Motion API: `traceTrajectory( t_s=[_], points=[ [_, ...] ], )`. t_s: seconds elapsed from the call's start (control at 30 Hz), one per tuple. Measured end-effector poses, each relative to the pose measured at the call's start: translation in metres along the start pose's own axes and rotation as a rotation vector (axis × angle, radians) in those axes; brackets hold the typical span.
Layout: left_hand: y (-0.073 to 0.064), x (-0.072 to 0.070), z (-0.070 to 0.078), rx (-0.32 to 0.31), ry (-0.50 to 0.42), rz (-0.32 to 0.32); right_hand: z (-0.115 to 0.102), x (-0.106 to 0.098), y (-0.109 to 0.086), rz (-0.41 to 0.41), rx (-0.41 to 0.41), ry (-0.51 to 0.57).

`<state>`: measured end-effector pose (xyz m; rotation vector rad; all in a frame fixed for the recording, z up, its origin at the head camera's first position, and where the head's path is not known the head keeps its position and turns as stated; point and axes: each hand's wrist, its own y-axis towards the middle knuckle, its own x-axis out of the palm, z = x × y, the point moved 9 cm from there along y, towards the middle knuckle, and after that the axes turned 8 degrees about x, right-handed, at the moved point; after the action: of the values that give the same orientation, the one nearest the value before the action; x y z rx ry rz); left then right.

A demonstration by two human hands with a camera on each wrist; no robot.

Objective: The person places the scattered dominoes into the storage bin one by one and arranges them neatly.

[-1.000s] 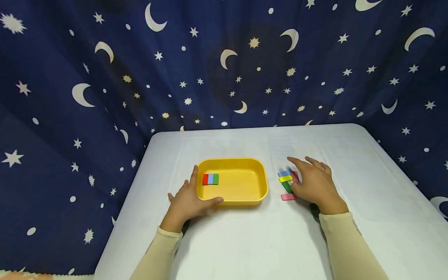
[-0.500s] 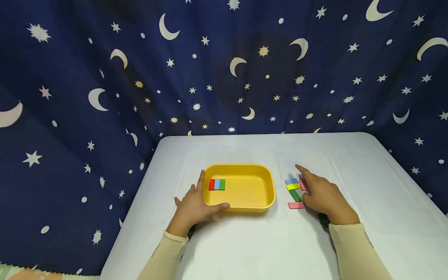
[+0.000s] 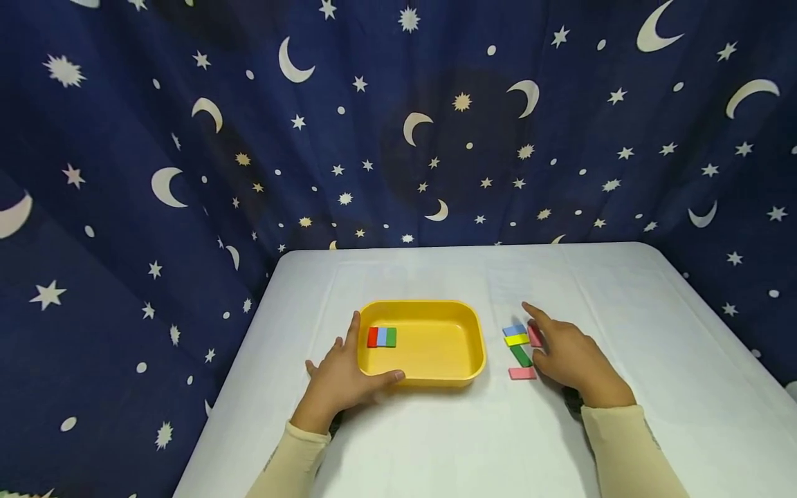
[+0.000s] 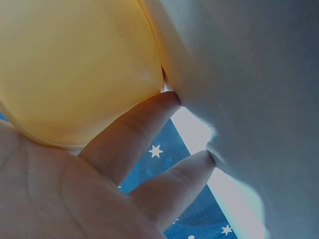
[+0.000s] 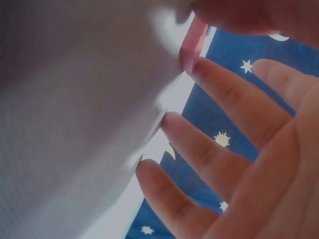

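In the head view, my left hand [image 3: 339,380] spreads over the near left corner of a yellow tray [image 3: 436,380]. Its thumb lies along the front wall and its straight index finger along the left side. The left wrist view has two fingertips down beside the tray wall. My right hand [image 3: 575,363] is at a small group of flat blocks. Thumb and one finger pinch the ends of a pink block [image 5: 193,45], while the index finger points out past it. Close by lie a blue block [image 3: 514,330], a yellow block [image 3: 516,339], a green block [image 3: 521,355] and another pink block [image 3: 522,373].
Inside the tray, a red block [image 3: 372,337], a light blue block [image 3: 382,337] and a green one stand side by side at the left. A white cloth covers the table [image 3: 436,443]. A dark blue curtain [image 3: 373,138] with moons and stars hangs behind.
The right hand has come down over the pink block, and its raised fingers have lowered around it. The left hand stays at the tray. The head view has shifted slightly.
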<state>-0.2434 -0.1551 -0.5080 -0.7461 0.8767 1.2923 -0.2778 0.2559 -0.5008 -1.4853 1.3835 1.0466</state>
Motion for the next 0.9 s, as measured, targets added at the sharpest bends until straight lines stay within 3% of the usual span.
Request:
traceTrajectory(
  t_s=[0.9],
  points=[
    [0.0014, 0.0023, -0.003, 0.003, 0.005, 0.001, -0.001, -0.0009, 0.0011, 0.014, -0.02, 0.018]
  ],
)
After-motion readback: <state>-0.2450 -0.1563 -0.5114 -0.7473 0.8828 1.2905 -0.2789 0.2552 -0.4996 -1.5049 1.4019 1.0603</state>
